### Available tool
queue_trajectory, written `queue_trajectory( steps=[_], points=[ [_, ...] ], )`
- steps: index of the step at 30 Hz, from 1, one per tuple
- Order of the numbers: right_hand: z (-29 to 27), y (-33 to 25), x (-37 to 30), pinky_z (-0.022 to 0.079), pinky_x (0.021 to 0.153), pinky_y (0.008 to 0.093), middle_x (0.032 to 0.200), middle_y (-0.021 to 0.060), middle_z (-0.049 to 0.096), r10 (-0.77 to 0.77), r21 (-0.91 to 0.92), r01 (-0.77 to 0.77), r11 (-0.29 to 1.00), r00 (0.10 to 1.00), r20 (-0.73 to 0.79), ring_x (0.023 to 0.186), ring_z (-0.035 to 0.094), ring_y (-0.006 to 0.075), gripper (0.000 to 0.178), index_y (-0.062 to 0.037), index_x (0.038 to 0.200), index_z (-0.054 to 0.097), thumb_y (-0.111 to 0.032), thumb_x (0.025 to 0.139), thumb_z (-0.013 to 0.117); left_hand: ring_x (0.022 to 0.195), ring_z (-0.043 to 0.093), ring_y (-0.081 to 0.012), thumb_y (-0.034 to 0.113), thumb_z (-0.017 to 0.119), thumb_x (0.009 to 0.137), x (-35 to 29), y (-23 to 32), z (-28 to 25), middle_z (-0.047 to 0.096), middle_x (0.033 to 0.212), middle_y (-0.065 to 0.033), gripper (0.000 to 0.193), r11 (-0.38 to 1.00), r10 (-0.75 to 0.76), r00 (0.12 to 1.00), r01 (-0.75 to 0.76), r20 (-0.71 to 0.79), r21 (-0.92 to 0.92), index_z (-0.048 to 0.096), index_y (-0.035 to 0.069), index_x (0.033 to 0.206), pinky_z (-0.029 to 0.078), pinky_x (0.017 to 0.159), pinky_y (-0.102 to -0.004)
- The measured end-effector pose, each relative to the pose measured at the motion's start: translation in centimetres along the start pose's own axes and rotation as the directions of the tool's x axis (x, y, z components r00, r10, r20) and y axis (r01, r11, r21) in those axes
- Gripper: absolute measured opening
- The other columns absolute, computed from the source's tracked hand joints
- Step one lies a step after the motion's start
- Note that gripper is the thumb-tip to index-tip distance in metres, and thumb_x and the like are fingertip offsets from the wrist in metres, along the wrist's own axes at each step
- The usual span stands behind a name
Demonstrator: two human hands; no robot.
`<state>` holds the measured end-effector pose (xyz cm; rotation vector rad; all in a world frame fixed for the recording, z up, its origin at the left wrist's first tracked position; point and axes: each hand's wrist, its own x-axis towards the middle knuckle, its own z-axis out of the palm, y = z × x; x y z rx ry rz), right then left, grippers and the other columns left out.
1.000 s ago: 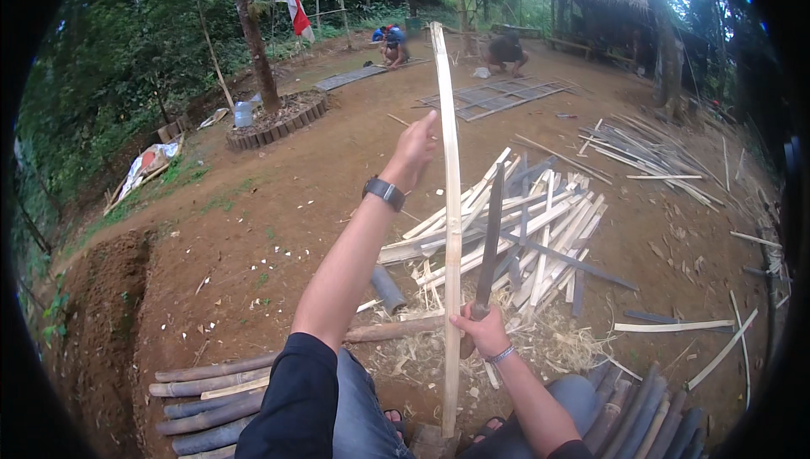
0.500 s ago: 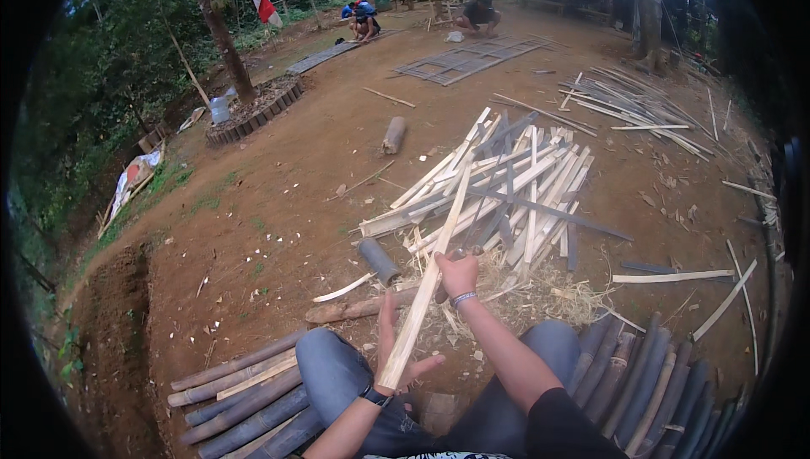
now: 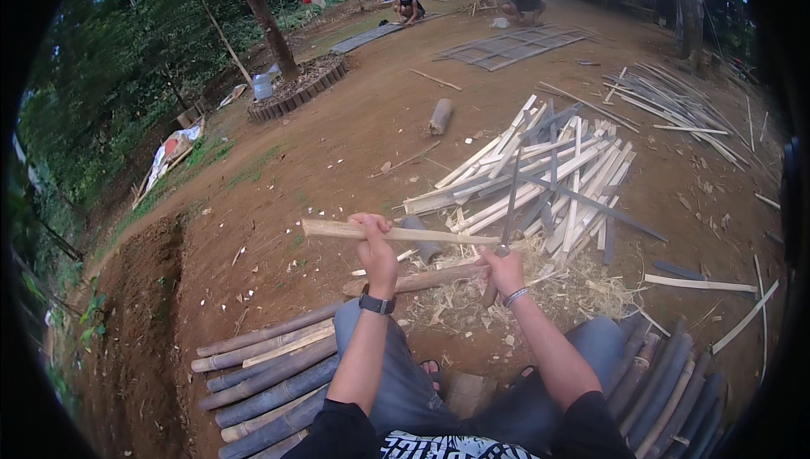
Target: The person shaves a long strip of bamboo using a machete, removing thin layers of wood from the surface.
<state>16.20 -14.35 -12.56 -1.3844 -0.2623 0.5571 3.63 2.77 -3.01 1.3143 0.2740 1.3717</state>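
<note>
Since half a second ago the bamboo slat (image 3: 396,232) has swung from a steep diagonal between my knees to nearly level across my front, and a second back it stood upright with my left arm stretched high along it

Largest first: the bare earth yard (image 3: 337,147) runs up to a tree (image 3: 261,16) ringed with short stakes, where other people crouch over a woven mat (image 3: 515,44) at the far edge. Closer in lies the big heap of split slats (image 3: 540,176), pale and dark pieces crossing one another, with a second loose scatter (image 3: 675,96) off to the right. Round bamboo poles (image 3: 270,366) lie side by side just beside my left leg, and more at my right. Shavings (image 3: 540,290) litter the ground just past my knees

My left hand (image 3: 375,248) is curled tight around the slat near its left third. My right hand (image 3: 504,272) is closed on the handle of a long dark blade (image 3: 510,206), which points up and away, its base touching the slat's right end

Judging by the heap already split and the poles untouched beside me, I'd say a good share is done and plenty remains; this slat looks mid-trim
</note>
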Motion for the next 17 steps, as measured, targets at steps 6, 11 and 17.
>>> queue_trajectory(
  steps=[6,11,17],
  points=[
    [-1.2,-0.4,1.7,0.044,0.040,0.0257,0.072,0.0117,0.067,-0.150,-0.097,0.154,0.983,0.988,0.045,0.049,0.059,0.0109,0.029,0.0008,0.064,0.057,-0.017,0.077,0.076,0.069,0.063,-0.0141,0.029,0.044,0.100,3.2,3.6,-3.3,0.060,0.077,-0.0080,0.032,0.769,-0.272,0.877,-0.049,0.396,0.637,0.052,-0.001,0.093,0.051,0.056,-0.0273],
    [2.2,-3.1,3.2,0.048,0.048,0.0252,0.097,0.0171,0.068,-0.125,-0.170,0.181,0.969,0.948,0.294,0.058,0.062,0.0089,0.028,0.0007,0.068,0.058,-0.015,0.070,0.081,0.061,0.064,-0.0145,0.034,0.054,0.096,5.0,7.6,-2.4,0.065,0.068,-0.0075,0.041,0.692,-0.601,0.616,0.081,0.510,0.718,0.063,-0.004,0.085,0.052,0.055,-0.0272],
    [4.6,-3.1,4.4,0.053,0.066,0.0267,0.081,0.0120,0.071,-0.247,-0.290,0.388,0.875,0.872,0.422,0.070,0.066,0.0125,0.047,0.0039,0.103,0.065,-0.020,0.067,0.084,0.068,0.068,-0.0166,0.022,0.064,0.090,4.4,7.6,-2.4,0.069,0.077,-0.0087,0.025,0.721,-0.628,0.588,0.194,0.509,0.665,0.065,-0.003,0.096,0.057,0.061,-0.0287]
  ],
)
